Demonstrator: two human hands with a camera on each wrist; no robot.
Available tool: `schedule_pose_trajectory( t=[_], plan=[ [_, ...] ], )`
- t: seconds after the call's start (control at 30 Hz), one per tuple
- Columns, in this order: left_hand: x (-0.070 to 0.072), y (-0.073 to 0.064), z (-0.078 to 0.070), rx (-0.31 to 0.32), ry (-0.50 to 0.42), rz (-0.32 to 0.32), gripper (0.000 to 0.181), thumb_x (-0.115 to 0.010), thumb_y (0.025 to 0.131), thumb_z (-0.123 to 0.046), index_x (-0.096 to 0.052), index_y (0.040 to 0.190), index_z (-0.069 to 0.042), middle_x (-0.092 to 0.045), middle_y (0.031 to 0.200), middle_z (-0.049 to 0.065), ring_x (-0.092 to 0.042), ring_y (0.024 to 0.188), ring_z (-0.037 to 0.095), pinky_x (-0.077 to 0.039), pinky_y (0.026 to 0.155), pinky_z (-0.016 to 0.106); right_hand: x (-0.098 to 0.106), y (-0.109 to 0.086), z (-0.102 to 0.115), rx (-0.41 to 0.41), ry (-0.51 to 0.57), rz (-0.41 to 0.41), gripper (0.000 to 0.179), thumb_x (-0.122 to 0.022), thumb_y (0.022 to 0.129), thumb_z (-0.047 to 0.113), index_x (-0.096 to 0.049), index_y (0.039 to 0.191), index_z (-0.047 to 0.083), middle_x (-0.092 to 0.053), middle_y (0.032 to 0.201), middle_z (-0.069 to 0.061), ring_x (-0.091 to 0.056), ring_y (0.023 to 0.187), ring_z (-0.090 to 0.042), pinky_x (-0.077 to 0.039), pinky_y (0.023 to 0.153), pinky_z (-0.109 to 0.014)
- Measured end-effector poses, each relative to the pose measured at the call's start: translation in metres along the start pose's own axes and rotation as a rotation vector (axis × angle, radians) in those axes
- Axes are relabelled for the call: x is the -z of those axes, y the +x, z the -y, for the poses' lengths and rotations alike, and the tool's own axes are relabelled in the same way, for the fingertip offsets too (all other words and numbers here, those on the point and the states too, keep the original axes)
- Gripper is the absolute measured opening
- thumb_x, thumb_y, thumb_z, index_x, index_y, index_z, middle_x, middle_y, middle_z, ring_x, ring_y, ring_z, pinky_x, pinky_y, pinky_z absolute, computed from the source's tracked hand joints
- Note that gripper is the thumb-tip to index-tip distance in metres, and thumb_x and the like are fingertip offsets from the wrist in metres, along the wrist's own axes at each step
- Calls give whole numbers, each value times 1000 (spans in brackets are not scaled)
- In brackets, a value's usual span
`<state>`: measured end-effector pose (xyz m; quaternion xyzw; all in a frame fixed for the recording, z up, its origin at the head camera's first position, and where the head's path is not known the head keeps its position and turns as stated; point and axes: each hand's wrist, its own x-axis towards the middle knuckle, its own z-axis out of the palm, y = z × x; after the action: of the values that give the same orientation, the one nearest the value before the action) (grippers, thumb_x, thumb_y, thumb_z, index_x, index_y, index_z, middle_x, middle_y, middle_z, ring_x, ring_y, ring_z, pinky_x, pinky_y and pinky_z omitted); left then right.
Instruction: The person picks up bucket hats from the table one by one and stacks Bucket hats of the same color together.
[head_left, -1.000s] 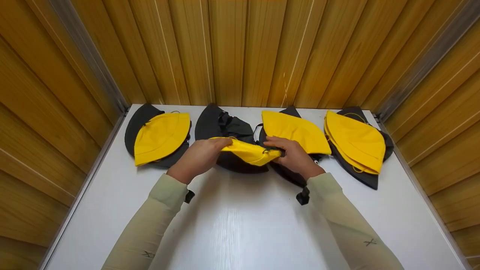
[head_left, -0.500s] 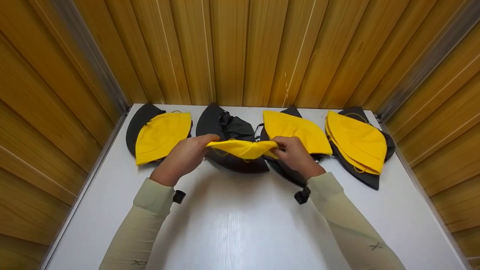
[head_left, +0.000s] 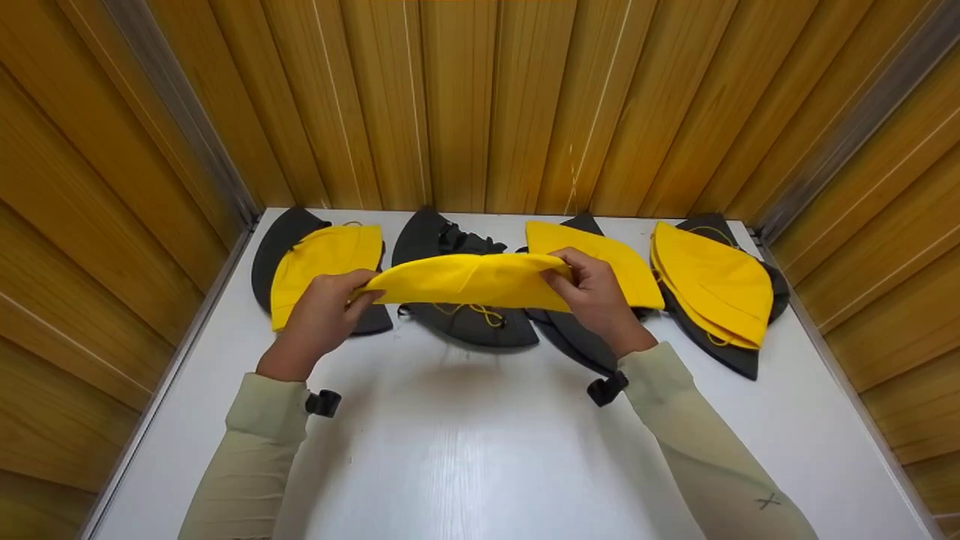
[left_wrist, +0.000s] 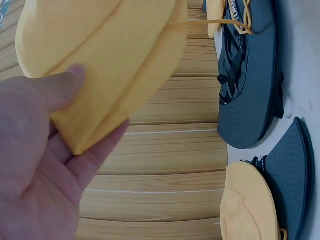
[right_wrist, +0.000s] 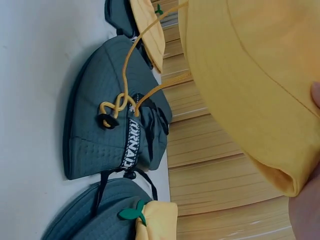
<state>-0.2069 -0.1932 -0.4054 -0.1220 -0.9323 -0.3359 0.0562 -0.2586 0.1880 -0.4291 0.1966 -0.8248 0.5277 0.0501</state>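
Observation:
Between both hands a yellow bucket hat (head_left: 465,279) is stretched flat above the table. My left hand (head_left: 319,319) pinches its left end, thumb on one face and fingers behind, as the left wrist view shows. At the other end my right hand (head_left: 596,300) grips the hat's edge between thumb and fingers. A yellow chin cord (right_wrist: 127,75) hangs from the hat in a loop with a dark toggle (right_wrist: 107,121). Below and behind it lies a black bucket hat (head_left: 480,330) with a lettered band, partly hidden by the yellow one.
On the white table (head_left: 450,450), a yellow hat (head_left: 322,262) lies over a black one at the left. To the right are another yellow hat (head_left: 600,259) on black hats and a yellow pair (head_left: 712,281) on a black hat. Wood-patterned panels (head_left: 487,105) wall the back and sides.
My left hand has moved left and slightly down, and the yellow hat has gone from bunched to stretched wide. My right hand has risen slightly. The chin cord now hangs below the hat.

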Motion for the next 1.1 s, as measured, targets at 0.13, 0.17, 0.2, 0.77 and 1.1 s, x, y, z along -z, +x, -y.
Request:
schedule_pose_trajectory(
  t=[0.13, 0.17, 0.2, 0.77, 1.1],
  plan=[
    [4, -2, 4, -12, -52, -75, 27, -68, 97, -19, -72, 122, -10, -76, 118, 9, -67, 96, 25, -59, 98, 46, 2, 0, 2, -6, 31, 49, 34, -73, 94, 33, -69, 124, 18, -71, 117, -2, -68, 95, -22, -60, 89, -23],
    [5, -3, 5, -14, -60, -87, 27, -68, 97, -19, -72, 122, -10, -76, 118, 9, -67, 96, 25, -59, 98, 46, 3, 0, 2, -10, 34, 71, 37, -75, 93, 34, -69, 126, 19, -71, 119, -2, -69, 97, -21, -60, 90, -24],
    [6, -4, 5, -14, -64, -97, 27, -68, 97, -19, -72, 122, -9, -76, 118, 10, -66, 96, 26, -59, 98, 47, 3, 0, 2, -14, 32, 96, 40, -77, 91, 34, -69, 127, 20, -72, 121, -1, -70, 98, -20, -60, 91, -25],
    [46, -25, 23, 52, -128, -299, 30, -69, 98, -25, -74, 121, -7, -76, 119, 12, -71, 100, 23, -56, 87, 13, -14, 9, 44, 17, -72, 275, 23, -71, 97, 25, -70, 119, 17, -72, 114, 0, -68, 95, -19, -62, 89, -33],
    [79, -24, 16, 155, -259, -472, 33, -72, 95, -33, -76, 121, -13, -76, 118, 9, -68, 90, 6, -55, 83, 10, -30, 13, 83, 92, 93, 191, 32, -65, 102, 17, -61, 133, 14, -68, 122, -3, -66, 102, -20, -59, 94, -29]
  ],
)
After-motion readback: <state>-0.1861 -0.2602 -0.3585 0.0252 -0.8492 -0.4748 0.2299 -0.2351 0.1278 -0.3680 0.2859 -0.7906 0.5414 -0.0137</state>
